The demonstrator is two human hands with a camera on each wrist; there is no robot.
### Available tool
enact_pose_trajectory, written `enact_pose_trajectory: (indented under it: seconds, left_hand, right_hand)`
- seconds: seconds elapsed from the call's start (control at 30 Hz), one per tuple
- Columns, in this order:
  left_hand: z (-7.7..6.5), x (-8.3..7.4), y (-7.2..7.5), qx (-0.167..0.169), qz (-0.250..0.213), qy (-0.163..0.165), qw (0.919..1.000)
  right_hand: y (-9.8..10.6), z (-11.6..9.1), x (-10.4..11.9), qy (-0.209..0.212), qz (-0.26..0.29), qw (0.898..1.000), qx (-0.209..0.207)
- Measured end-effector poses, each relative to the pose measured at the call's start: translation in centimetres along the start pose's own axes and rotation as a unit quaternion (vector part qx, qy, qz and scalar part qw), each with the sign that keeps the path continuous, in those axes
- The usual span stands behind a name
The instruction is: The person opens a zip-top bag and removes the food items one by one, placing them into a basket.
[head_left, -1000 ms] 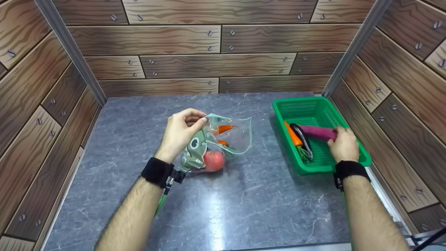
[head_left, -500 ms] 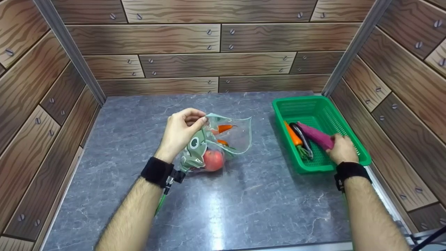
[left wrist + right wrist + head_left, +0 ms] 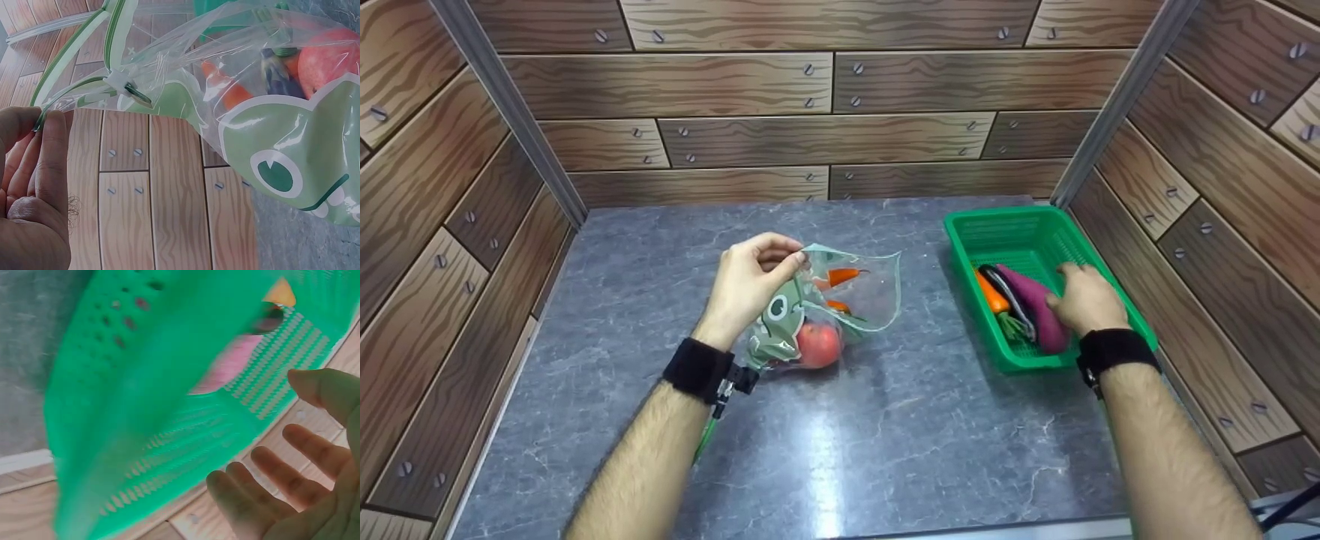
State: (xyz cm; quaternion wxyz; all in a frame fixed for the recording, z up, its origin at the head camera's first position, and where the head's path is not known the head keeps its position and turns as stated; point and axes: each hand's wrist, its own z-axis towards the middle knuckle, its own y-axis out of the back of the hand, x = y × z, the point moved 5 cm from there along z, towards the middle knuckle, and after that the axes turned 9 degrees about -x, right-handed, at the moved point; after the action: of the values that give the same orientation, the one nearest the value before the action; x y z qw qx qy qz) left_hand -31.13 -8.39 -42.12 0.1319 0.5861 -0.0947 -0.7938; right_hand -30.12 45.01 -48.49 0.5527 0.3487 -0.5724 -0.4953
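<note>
Two bare hands are at work above a grey, marbled worktop (image 3: 885,435), well apart from each other, each with a black strap at the wrist. On the left as I look, the left hand (image 3: 751,281) pinches the upper edge of a clear bag (image 3: 780,319) between thumb and fingers. A green cartoon face with one round eye covers part of the bag, and a white slider (image 3: 117,81) sits on its zip strip. The mouth gapes toward the right. Through the film I can make out a red round fruit (image 3: 819,345) low down, a pointed orange vegetable (image 3: 844,277) higher up, and a dark shape beside the fruit, too veiled to name.

Farther right, near the wall, stands a green basket (image 3: 1039,364) with slotted sides. Inside, side by side from left to right, lie a carrot (image 3: 991,291) with its leafy end toward the person, a slim, glossy dark eggplant (image 3: 1011,296), and a thick magenta vegetable (image 3: 1039,311). Over the basket's right part is the right hand (image 3: 1087,304), fingers loose and spread, its thumb just beside the magenta vegetable; whether they touch I cannot tell.
</note>
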Motion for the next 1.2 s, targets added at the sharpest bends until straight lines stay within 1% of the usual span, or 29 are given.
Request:
enact_pose_trajectory:
  seconds: [0.13,0.23,0.43,0.63,0.7,0.93,1.07,1.2]
  left_hand:
    - [-0.1,-0.1,0.1,0.001,-0.004,-0.001,1.0]
    - [-0.1,-0.2,0.1,0.0,-0.006,-0.006,1.0]
    - [0.0,-0.2,0.1,0.0,-0.005,-0.01,0.9999]
    - [0.1,-0.2,0.0,0.002,-0.004,-0.006,1.0]
    - [0.0,-0.3,0.1,0.002,-0.004,-0.004,1.0]
    - [0.1,-0.4,-0.1,0.002,-0.004,-0.003,1.0]
    - [0.1,-0.4,-0.2,0.003,-0.006,-0.004,1.0]
    - [0.0,-0.4,-0.3,0.004,-0.01,-0.008,0.9999]
  right_hand:
    - [0.8,0.2,2.0,0.029,0.001,0.999,-0.02]
    - [1.3,0.2,3.5,0.048,0.005,0.999,-0.024]
    - [2.1,-0.3,6.9,0.084,0.006,0.996,-0.011]
    - [3.1,-1.3,10.4,0.118,0.012,0.993,0.022]
    - [3.5,-1.8,11.6,0.134,0.02,0.991,0.024]
    - [4.8,-3.7,15.4,0.19,0.031,0.981,-0.007]
    - [5.4,-4.8,17.2,0.214,0.034,0.976,-0.014]
    - [5.6,-5.8,18.8,0.245,0.044,0.968,-0.025]
